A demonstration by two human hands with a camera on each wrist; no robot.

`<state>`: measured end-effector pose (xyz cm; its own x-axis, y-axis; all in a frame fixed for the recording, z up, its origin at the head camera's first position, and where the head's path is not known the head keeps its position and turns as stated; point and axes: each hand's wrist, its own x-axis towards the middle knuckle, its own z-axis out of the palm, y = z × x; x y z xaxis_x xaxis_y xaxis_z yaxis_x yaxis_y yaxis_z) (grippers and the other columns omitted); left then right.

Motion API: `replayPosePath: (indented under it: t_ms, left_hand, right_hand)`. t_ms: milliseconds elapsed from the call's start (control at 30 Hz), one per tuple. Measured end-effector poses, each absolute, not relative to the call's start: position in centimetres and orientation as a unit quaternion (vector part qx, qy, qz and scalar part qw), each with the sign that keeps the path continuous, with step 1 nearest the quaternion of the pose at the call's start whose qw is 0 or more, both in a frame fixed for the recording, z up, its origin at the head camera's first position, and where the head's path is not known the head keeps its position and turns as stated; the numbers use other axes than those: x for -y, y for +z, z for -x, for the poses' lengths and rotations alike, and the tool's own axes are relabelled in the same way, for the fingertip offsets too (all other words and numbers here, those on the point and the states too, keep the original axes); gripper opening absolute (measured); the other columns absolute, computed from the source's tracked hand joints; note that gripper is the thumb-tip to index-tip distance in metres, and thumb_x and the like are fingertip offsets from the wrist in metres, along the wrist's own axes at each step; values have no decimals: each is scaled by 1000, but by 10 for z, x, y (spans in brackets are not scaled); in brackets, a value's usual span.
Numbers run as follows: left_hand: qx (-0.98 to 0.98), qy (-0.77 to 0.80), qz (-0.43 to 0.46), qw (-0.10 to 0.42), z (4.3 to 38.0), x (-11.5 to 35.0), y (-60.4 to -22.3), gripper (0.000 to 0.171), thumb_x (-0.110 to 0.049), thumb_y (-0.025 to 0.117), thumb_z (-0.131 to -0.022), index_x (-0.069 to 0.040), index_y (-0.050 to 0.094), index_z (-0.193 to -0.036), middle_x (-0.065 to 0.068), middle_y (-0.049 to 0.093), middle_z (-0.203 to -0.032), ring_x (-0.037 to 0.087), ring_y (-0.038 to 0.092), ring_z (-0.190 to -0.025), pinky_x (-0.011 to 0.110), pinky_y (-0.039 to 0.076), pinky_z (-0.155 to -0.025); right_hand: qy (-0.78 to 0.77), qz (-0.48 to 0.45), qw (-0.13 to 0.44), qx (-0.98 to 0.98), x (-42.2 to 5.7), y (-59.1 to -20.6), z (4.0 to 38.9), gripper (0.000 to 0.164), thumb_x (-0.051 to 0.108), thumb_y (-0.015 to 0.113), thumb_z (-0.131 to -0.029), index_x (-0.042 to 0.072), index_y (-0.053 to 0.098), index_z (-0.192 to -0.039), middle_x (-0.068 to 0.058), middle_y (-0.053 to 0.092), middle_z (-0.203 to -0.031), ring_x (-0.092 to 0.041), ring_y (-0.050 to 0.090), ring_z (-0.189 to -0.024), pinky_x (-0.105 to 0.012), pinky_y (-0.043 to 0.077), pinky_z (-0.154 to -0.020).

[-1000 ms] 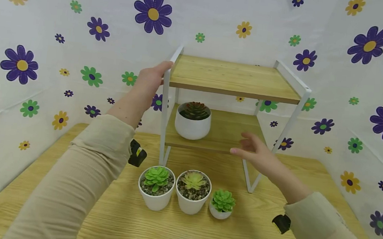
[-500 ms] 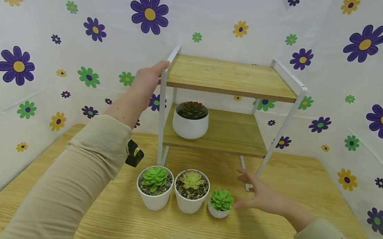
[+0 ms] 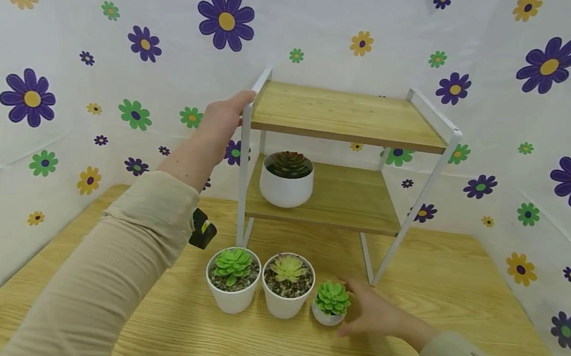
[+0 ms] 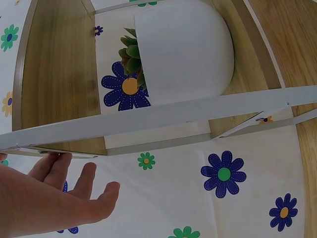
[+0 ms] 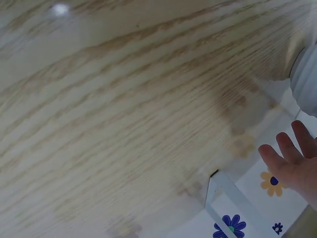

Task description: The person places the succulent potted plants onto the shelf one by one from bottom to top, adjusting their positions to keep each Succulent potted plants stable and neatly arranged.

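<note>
My left hand [image 3: 217,127] holds the upper left rail of a two-tier shelf [image 3: 349,115] with wooden boards and a white frame. In the left wrist view, fingertips [image 4: 63,161] touch the frame from the side, while other fingers stand off it. My right hand [image 3: 376,312] is low over the table, thumb and fingers spread around the right side of a small potted succulent [image 3: 332,298]. The right wrist view has straight fingers [image 5: 287,146] below a partly visible white pot [image 5: 306,82]. Contact with the small succulent is unclear.
A white bowl-like pot with a dark red-tipped succulent [image 3: 286,187] stands on the shelf's lower board, at left. Two white pots with a bright green succulent [image 3: 232,280] and a pale green succulent [image 3: 287,285] stand on the wooden table [image 3: 195,342] before the shelf.
My right hand has come down from in front of the lower board to the table, then moved in beside the small succulent. My left hand has stayed on the rail.
</note>
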<state>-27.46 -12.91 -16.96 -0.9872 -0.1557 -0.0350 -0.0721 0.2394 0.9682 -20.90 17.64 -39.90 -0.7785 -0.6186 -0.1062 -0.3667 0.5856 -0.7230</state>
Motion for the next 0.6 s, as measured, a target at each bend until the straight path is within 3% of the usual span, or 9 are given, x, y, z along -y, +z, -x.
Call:
replayPosePath:
  t_ms: [267,600]
  left_hand:
    - [782,-618,-69,37,275,130,-170,59,-55,43,-91,-22,43,-139,-3,29,-153,22,21,-143,56,12,-115]
    - [784,-616,-67,41,276,130,-170,57,-55,42,-91,-23,45,-139,-4,30,-153,21,22,-143,53,13,-116]
  right_hand:
    - [-335,278,155,-887,-166,-405,212,100,25,84,-67,-12,25,-139,-32,37,-140,-49,38,-126,-62,30,-104]
    - [-324,261,139,-899,-159,-410,215,78,22,83,-66,-8,42,-126,-20,56,-121,-36,54,-112,-54,42,-98]
